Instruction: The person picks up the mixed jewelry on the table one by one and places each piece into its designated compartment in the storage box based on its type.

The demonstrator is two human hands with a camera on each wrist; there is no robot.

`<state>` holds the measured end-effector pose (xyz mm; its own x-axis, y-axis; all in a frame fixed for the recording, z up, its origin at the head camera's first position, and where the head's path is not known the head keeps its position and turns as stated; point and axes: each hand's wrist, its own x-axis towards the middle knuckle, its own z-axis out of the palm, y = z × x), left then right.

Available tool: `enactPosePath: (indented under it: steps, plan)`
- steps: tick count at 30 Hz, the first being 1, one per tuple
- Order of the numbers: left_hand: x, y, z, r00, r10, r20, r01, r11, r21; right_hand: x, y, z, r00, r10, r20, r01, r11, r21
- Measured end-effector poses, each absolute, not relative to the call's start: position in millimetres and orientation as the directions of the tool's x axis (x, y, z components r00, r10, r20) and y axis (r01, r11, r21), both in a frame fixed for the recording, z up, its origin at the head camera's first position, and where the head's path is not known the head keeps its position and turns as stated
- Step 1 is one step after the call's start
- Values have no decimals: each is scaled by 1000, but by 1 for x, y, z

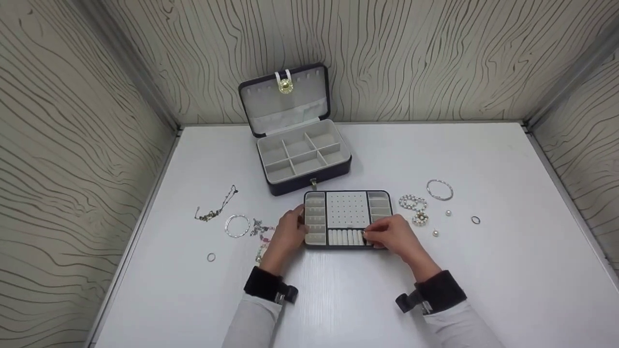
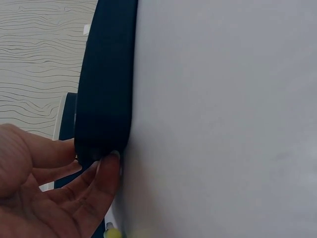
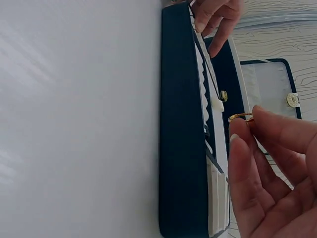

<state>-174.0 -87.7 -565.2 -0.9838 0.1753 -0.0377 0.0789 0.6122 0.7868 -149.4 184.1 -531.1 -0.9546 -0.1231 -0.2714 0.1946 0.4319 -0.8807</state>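
Right hand (image 1: 394, 235), nearly closed, pinches thin gold-coloured metal ring (image 3: 239, 116) by right end of white padded rolls (image 1: 345, 237). Left hand (image 1: 289, 231), fingers bent, grips dark-blue rectangular tray (image 3: 182, 129) at its left side.

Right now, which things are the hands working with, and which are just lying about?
In the job:
left hand, holding the dark-blue rectangular tray;
right hand, pinching a small gold-coloured ring.

Just about, untouched:
dark-blue box, lid open;
silvery round bangle, left;
pearl-coloured beaded bracelet, right;
two round pearl-like pieces, right.
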Motion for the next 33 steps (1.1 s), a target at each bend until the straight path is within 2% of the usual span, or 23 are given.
enactPosePath:
  steps: [5,14,24,33]
  plan:
    - [-174,-87,-565,-984,172,-41,74,611,788,-151,172,-534,-952,-65,-299,245,427,-871]
    - [-173,-87,-565,-985,145,-94,17,623,782,-155,162,-542,-952,-26,-305,251,503,-827]
    - [-173,-87,-564,-984,154,-93,25,631,775,-152,159,-544,-978,-40,-204,140,598,-789]
    - [-173,-86,-562,-984,152,-97,18,620,784,-154,164,-547,-970,-101,-223,117,609,-784]
